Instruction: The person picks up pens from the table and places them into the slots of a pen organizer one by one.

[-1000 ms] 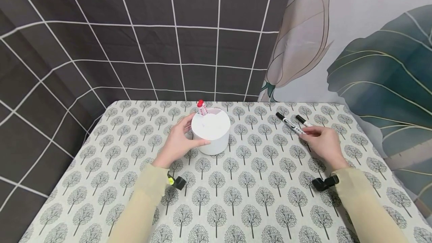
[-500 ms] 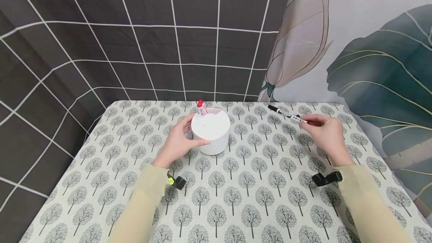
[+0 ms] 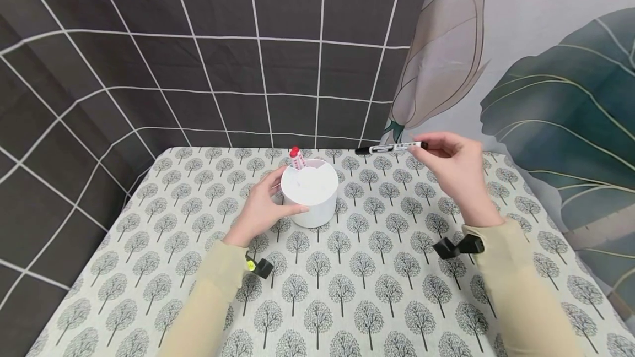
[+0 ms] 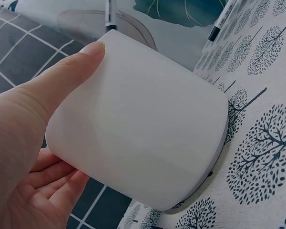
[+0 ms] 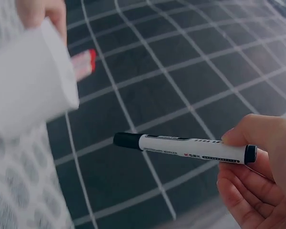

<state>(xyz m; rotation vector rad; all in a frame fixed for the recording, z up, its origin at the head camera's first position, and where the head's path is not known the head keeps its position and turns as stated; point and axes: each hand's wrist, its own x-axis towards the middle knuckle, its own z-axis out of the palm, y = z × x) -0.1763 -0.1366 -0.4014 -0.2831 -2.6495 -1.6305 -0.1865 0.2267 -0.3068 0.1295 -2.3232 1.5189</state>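
A round white pen holder (image 3: 312, 211) stands on the table, with two red-capped markers (image 3: 297, 158) leaning up from its back left. My left hand (image 3: 260, 211) grips the holder from the left, thumb across its front and fingers round the far side. Raised over the right part of the table, my right hand (image 3: 458, 172) pinches a white whiteboard marker (image 3: 392, 148) near its tail. The marker lies nearly level, its black cap pointing left toward the holder. In the left wrist view a second black-capped marker (image 4: 222, 20) lies on the cloth; my right hand hides it from the head view.
The table is covered by a tree-print cloth (image 3: 342, 291). Behind it hangs a dark curtain with a white grid (image 3: 292, 65), and a leaf-print curtain (image 3: 446, 59) hangs at the right.
My right hand has lifted the black-capped marker off the cloth and carried it up and left, turning it nearly level. The left hand and the holder stay where they were.
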